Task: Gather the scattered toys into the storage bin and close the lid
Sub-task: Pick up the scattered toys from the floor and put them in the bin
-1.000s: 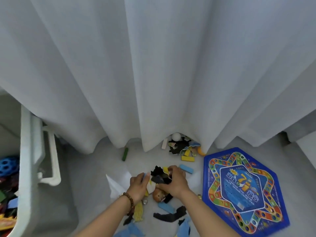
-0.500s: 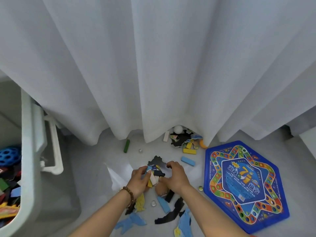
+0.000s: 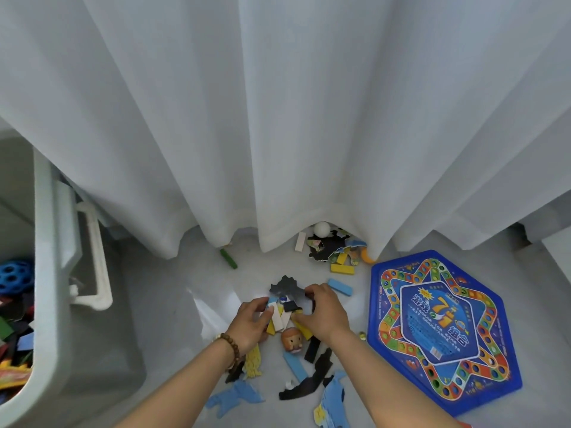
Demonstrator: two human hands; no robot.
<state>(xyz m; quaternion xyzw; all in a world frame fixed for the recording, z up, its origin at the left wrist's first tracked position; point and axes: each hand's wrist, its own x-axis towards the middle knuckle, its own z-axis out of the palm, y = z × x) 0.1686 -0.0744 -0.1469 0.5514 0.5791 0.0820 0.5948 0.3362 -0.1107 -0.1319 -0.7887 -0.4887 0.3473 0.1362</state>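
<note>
Both my hands work a small heap of toys on the grey floor. My left hand [image 3: 251, 321], with a bead bracelet, curls around white and yellow blocks [image 3: 277, 319]. My right hand [image 3: 324, 312] grips a dark foam piece [image 3: 285, 288] and small bits beside it. A little head-shaped toy [image 3: 292, 339] lies just below the hands. Blue, black and yellow foam pieces [image 3: 309, 378] are scattered nearer me. The white storage bin [image 3: 46, 242] stands open at the left, with a blue holed ball [image 3: 15, 278] and several toys inside.
A blue hexagonal game board [image 3: 438, 332] lies on the floor at the right. A second pile of blocks and puzzle pieces [image 3: 336, 251] with a white ball [image 3: 322, 228] sits at the curtain's hem. A green block [image 3: 228, 258] lies left of it. White curtains [image 3: 278, 118] hang ahead.
My hands have pulled the pieces closer together and now hold the blocks. The head-shaped toy, covered before, shows below them. The view has shifted slightly.
</note>
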